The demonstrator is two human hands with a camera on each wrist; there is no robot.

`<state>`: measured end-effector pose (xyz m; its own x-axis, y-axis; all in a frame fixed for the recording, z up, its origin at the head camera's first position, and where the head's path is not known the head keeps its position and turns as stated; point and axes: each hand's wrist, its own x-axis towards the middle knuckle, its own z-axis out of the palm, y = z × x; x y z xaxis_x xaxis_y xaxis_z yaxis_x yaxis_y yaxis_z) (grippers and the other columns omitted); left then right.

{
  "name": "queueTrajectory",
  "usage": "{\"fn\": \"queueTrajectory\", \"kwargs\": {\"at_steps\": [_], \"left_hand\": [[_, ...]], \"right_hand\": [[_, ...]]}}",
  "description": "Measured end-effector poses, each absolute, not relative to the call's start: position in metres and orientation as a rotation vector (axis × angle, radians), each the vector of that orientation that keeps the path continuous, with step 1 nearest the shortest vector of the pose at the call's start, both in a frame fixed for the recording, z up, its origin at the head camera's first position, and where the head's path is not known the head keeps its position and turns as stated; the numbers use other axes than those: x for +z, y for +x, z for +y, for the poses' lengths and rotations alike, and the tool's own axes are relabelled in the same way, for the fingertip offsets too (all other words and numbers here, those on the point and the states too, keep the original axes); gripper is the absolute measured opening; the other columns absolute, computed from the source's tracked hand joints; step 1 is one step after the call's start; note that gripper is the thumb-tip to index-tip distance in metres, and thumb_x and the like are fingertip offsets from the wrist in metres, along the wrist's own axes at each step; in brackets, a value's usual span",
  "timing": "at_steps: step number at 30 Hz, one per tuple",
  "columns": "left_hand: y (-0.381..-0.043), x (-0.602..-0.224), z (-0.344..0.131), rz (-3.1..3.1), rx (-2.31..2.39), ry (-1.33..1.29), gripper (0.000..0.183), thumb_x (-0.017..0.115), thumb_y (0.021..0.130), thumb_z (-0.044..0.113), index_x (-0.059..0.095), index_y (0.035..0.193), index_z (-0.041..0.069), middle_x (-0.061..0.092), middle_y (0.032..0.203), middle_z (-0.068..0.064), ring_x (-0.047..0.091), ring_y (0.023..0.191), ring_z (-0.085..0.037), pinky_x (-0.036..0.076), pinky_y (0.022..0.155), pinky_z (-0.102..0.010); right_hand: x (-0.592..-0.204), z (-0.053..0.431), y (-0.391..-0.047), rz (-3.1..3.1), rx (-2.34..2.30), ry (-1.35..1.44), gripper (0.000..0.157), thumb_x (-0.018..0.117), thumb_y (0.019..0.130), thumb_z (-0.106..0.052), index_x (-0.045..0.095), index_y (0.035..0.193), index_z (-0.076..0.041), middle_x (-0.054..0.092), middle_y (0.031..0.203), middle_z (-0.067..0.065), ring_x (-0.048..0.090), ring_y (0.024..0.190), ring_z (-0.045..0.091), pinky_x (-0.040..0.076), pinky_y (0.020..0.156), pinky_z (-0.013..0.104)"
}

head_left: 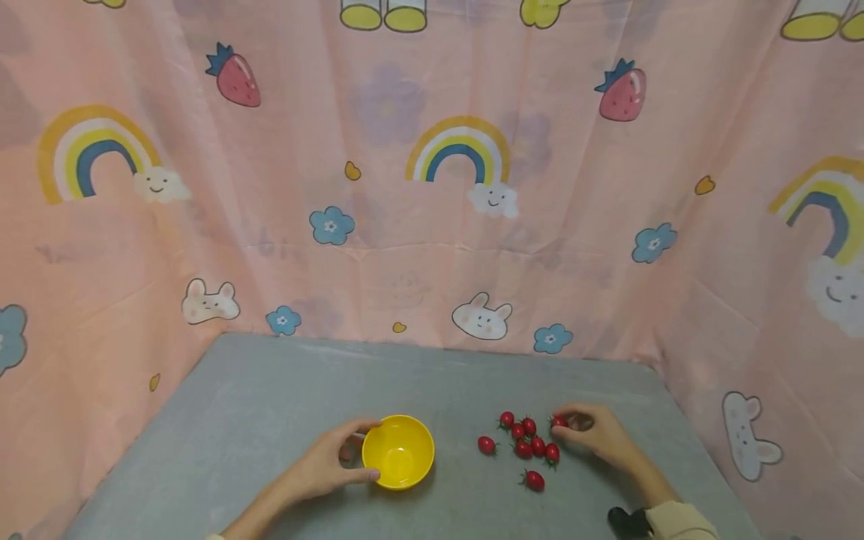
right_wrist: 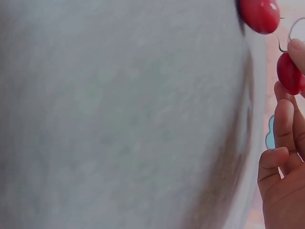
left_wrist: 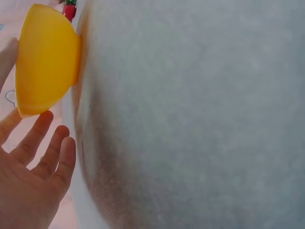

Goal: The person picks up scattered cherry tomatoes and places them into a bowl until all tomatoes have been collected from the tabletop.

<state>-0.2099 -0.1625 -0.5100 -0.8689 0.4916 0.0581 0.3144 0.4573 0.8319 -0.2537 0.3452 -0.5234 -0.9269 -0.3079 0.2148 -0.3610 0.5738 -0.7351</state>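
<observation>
1. The bowl [head_left: 400, 454], round and glossy yellow, stood upright on the bench [head_left: 459, 382].
2. The left hand [head_left: 331, 461] gripped the bowl between thumb and fingers.
3. The right hand [head_left: 604, 433] pinched a tomato [right_wrist: 289, 74], oval, red and shiny.
4. Other tomatoes [head_left: 523, 449], red with green stems, lay between bowl and right hand.

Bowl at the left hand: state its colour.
The bowl is plain yellow, best seen in the head view.
</observation>
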Motion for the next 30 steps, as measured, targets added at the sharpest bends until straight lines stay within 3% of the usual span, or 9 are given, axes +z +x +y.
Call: {"fn": "queueTrajectory", "kwargs": {"at_steps": [10, 30], "left_hand": [[-0.211, -0.506, -0.163, 2.543, 1.351, 0.7, 0.07, 0.087, 0.082, 0.034, 0.055, 0.142, 0.021, 0.055, 0.138, -0.003, 0.058, 0.11, -0.024, 0.053, 0.083, -0.035], [-0.211, -0.505, -0.163, 2.536, 1.336, 0.704, 0.068, 0.086, 0.083, 0.035, 0.055, 0.142, 0.02, 0.055, 0.138, -0.002, 0.058, 0.113, -0.024, 0.053, 0.086, -0.036]], "right_hand": [[-0.513, 0.329, -0.255, -2.752, 1.292, 0.497, 0.029, 0.083, 0.088, -0.024, 0.075, 0.109, -0.006, 0.071, 0.096, -0.004, 0.061, 0.08, 0.015, 0.053, 0.072, 0.03], [-0.501, 0.282, -0.261, -2.641, 1.425, 0.724, 0.025, 0.081, 0.089, -0.017, 0.075, 0.11, -0.005, 0.069, 0.092, -0.002, 0.06, 0.076, 0.018, 0.052, 0.067, 0.031]]}}
